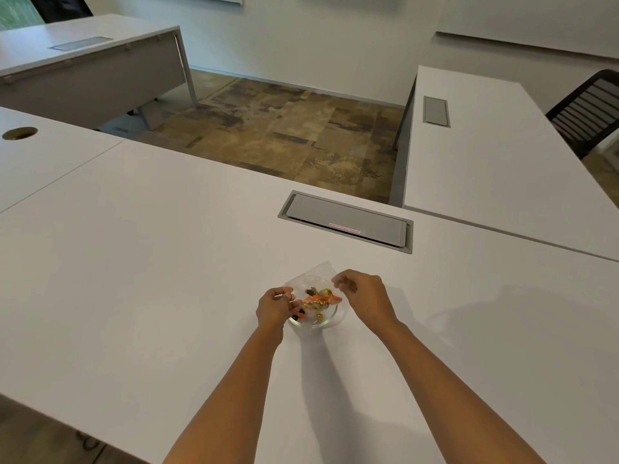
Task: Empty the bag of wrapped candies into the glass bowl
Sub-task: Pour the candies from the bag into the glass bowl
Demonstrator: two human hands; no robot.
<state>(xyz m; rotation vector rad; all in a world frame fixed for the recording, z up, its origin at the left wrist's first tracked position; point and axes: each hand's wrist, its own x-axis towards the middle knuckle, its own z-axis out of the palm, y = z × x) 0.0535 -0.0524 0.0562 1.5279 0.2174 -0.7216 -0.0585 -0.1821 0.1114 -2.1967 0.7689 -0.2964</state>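
A small glass bowl (pixel 335 320) stands on the white table (pixel 167 262) in front of me. Over it hangs a clear plastic bag (pixel 316 274), stretched between both hands. My left hand (pixel 273 308) pinches the bag's left edge, and my right hand (pixel 363 291) pinches its right edge. Orange, gold and dark wrapped candies (pixel 318 301) show through the plastic above the bowl. A few candies (pixel 301 317) lie in the bowl's bottom. I cannot tell exactly which candies are still inside the bag.
A grey cable hatch (pixel 346 221) is set into the table just beyond the bowl. Another white table (pixel 485 155) stands to the right with a black chair (pixel 589 112) behind it. A round cable hole (pixel 19 133) lies far left.
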